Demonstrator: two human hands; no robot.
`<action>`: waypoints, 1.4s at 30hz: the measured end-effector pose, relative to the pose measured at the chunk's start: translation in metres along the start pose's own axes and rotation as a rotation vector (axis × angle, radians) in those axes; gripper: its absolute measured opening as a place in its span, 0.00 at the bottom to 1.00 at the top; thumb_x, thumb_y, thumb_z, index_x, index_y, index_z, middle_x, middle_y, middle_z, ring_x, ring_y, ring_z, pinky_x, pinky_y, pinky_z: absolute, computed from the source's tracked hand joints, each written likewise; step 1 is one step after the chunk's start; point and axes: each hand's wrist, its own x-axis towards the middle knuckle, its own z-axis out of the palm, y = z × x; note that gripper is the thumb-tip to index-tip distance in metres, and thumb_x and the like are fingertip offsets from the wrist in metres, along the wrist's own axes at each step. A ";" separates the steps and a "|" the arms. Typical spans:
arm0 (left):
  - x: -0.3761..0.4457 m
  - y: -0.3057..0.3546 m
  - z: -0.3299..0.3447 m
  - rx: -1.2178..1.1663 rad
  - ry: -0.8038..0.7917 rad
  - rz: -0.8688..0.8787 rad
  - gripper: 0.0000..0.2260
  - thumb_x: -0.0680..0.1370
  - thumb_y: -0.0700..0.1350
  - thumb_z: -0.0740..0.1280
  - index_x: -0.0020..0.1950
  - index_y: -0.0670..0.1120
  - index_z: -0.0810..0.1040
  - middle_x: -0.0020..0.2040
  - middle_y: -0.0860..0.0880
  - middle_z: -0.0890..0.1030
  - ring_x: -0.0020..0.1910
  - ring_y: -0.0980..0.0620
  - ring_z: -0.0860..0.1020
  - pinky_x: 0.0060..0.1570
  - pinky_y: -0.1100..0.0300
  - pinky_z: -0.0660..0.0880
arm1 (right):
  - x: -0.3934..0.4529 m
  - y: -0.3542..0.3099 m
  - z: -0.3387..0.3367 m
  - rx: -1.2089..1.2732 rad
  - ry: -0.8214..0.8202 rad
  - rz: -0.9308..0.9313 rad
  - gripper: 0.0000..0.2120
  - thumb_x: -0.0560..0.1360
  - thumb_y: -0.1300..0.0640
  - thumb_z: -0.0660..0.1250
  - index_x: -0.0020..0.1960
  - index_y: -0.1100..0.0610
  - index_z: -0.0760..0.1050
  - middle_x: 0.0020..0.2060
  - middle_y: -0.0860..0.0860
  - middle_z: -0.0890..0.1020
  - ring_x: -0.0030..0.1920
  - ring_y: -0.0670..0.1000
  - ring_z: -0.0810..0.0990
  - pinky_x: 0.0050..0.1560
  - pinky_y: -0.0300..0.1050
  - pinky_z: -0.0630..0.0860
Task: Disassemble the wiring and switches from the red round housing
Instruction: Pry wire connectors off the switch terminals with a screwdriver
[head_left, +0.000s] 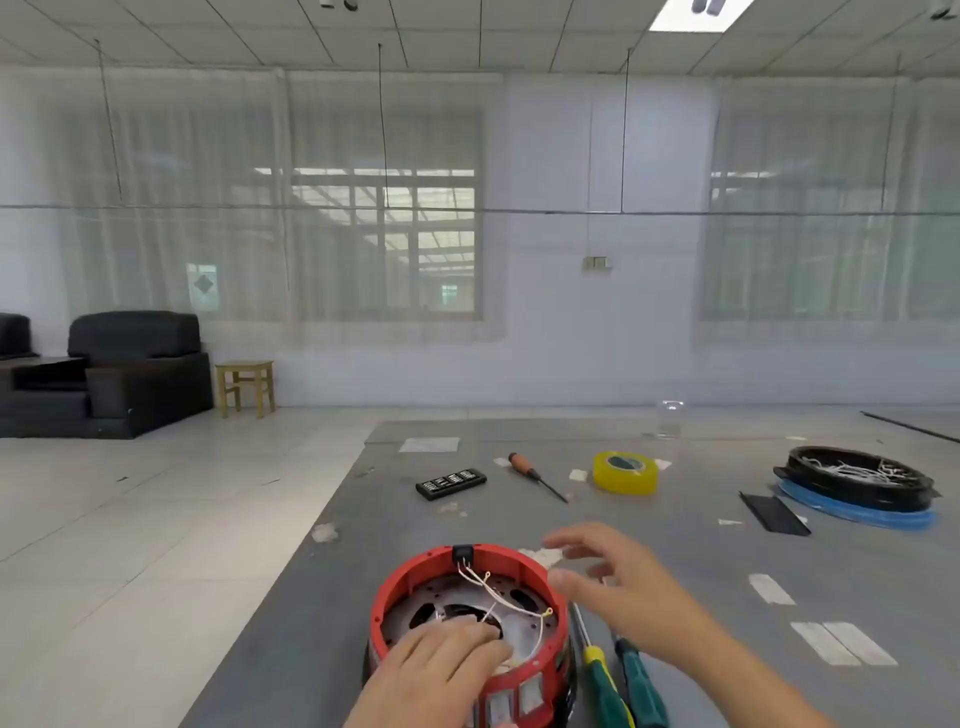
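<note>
Hands work over a red round housing (470, 618) that sits at the near edge of a grey desk (675, 571), just left of two green-handled screwdrivers (623, 680) lying side by side. The left hand (441, 670) reaches over the housing's near rim, its fingers bent down onto the metal plate inside; whether that grip has closed on a wire or merely presses there cannot be told. The right hand (608, 582) hovers just beyond the housing's right rim with fingers spread and relaxed, its grip wide and holding nothing. Thin white wires (498, 597) run from a small black switch (462, 553) clipped on the far rim and loop across the plate toward the right wall. Two pale rectangular switches (514, 699) show on the outside of the near wall.

Farther back on the desk lie a black bit case (451, 483), a wooden-handled screwdriver (535, 475) and a roll of yellow tape (626, 472), set in a loose row. At the far right a black round housing (857, 478) holding a tangle of white wire rests on a blue ring (862, 512), with a flat black strip (774, 513) just beside it. A clear glass (669, 420) stands near the desk's far edge. Across the tiled floor, a black sofa (114, 374) and a small wooden stool (245, 387) stand against the curtained wall.
</note>
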 end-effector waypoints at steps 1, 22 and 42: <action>0.000 0.006 0.005 -0.208 0.032 -0.038 0.16 0.76 0.62 0.66 0.63 0.65 0.74 0.62 0.66 0.76 0.55 0.67 0.82 0.60 0.67 0.71 | 0.000 0.014 0.008 -0.062 -0.002 0.023 0.11 0.78 0.46 0.71 0.59 0.36 0.77 0.59 0.33 0.78 0.63 0.37 0.76 0.61 0.32 0.71; 0.019 -0.005 0.050 -0.271 0.062 -0.491 0.22 0.80 0.64 0.60 0.67 0.57 0.82 0.66 0.56 0.79 0.71 0.42 0.71 0.70 0.46 0.59 | -0.019 0.074 0.043 -0.594 0.007 0.537 0.25 0.71 0.26 0.62 0.51 0.45 0.75 0.61 0.48 0.70 0.66 0.55 0.65 0.63 0.51 0.68; 0.017 -0.006 0.051 -0.292 0.101 -0.472 0.18 0.79 0.58 0.66 0.66 0.54 0.82 0.65 0.54 0.81 0.68 0.44 0.74 0.71 0.48 0.58 | 0.070 0.105 0.041 -0.455 -0.115 0.339 0.16 0.73 0.37 0.72 0.43 0.49 0.76 0.49 0.48 0.78 0.51 0.49 0.76 0.47 0.46 0.74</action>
